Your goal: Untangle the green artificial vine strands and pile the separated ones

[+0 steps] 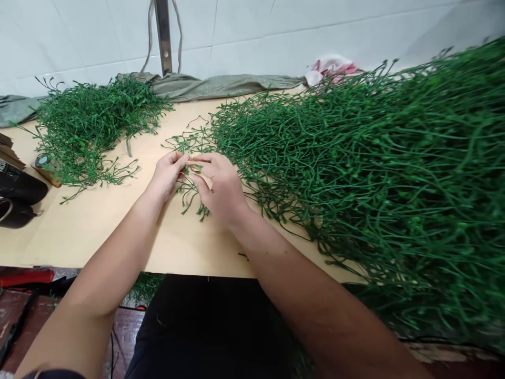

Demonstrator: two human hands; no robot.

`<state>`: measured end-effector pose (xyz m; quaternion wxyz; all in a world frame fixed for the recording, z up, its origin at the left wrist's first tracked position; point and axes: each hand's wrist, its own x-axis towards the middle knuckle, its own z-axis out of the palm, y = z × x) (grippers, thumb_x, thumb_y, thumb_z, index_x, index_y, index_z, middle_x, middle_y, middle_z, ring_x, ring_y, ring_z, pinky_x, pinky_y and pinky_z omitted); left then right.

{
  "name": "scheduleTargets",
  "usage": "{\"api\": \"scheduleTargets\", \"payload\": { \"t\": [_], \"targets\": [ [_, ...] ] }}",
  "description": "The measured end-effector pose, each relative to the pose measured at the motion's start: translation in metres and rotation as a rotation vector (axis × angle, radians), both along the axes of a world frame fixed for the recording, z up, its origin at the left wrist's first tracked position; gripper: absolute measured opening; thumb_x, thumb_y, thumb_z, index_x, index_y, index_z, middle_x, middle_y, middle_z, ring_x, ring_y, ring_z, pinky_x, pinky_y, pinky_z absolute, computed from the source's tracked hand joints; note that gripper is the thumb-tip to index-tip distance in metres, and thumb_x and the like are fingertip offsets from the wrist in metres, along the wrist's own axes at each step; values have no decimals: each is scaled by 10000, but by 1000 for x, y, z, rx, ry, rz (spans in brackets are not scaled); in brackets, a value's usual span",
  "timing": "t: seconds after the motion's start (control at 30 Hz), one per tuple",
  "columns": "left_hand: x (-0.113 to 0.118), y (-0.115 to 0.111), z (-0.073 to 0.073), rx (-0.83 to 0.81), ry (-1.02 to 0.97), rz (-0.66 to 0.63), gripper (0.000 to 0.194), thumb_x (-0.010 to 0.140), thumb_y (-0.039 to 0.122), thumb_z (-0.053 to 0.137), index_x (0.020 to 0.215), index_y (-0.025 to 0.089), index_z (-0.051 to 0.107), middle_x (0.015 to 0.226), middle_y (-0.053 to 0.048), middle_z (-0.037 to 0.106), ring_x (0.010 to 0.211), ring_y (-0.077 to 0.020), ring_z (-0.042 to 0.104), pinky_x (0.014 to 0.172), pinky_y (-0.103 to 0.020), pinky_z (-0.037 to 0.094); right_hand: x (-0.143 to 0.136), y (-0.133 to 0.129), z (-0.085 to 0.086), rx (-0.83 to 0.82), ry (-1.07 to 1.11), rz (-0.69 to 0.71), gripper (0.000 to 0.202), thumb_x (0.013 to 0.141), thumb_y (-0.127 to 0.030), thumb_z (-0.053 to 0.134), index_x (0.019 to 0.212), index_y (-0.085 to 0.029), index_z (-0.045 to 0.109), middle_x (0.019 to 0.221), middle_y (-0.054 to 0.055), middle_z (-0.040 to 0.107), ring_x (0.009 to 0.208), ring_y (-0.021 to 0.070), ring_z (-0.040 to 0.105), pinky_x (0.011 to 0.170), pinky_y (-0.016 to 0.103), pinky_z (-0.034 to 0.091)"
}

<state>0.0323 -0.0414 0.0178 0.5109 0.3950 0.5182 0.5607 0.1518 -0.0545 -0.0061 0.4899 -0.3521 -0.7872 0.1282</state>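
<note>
Near the middle of the pale tabletop (177, 247), my left hand (169, 171) pinches a small bunch of green stems (191, 197). Touching the same bunch from the right is my right hand (221, 184), its thumb and index finger bent around it. Thin forked tips fan out below and above the fingers. A large heap of long green stems (355, 158) lies to the right of my hands. On the left is a smaller pile of green sprigs (94, 116).
Dark mugs (23, 184) and a small can-like item (45, 163) stand at the left edge. Rolled grey-green cloth (221, 87) runs along the wall, with a pink and white cloth (331, 68) farther right. A metal post (163, 37) rises behind the table.
</note>
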Motion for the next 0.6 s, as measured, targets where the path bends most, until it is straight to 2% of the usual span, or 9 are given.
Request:
{"api": "scheduleTargets", "payload": {
  "t": [0.1,0.2,0.33,0.47,0.57,0.6],
  "targets": [
    [4,-1,-1,-18,-10,-44,194,756,112,582,598,140,474,496,55,463,426,-27,387,443,-146,307,1,-1,3,4,51,35,160,829,-229,498,866,-202,651,991,86,645,991,206,555,942,393,412],
    [4,-1,0,-9,-22,-53,210,770,88,551,582,130,470,480,55,447,416,-18,380,438,-135,297,0,-4,6,-12,75,64,194,858,-226,443,762,-203,610,881,70,648,913,188,565,868,356,432],
    [6,-2,3,-33,-62,3,229,827,107,476,600,134,477,426,64,386,357,-20,325,397,-146,249,-2,-4,8,17,70,74,262,883,-264,385,651,-203,489,715,49,569,756,170,513,719,319,415],
    [12,-2,4,-66,-63,53,240,827,86,454,593,139,451,418,69,368,338,-23,297,381,-159,206,-2,-4,7,134,54,79,295,884,-276,383,597,-208,384,644,25,480,689,152,443,670,300,382],
    [0,5,2,-65,-112,200,267,848,77,410,591,153,404,436,68,369,367,-29,310,392,-159,219,-9,-22,7,269,67,177,260,887,-209,374,631,-203,421,632,13,461,654,132,426,637,267,378],
    [-8,8,1,-73,-151,321,284,868,85,371,596,164,372,438,70,355,371,-32,301,395,-159,222,-13,-31,6,324,64,247,245,888,-185,367,657,-200,447,630,10,461,635,125,420,614,253,375]
  ]
}}
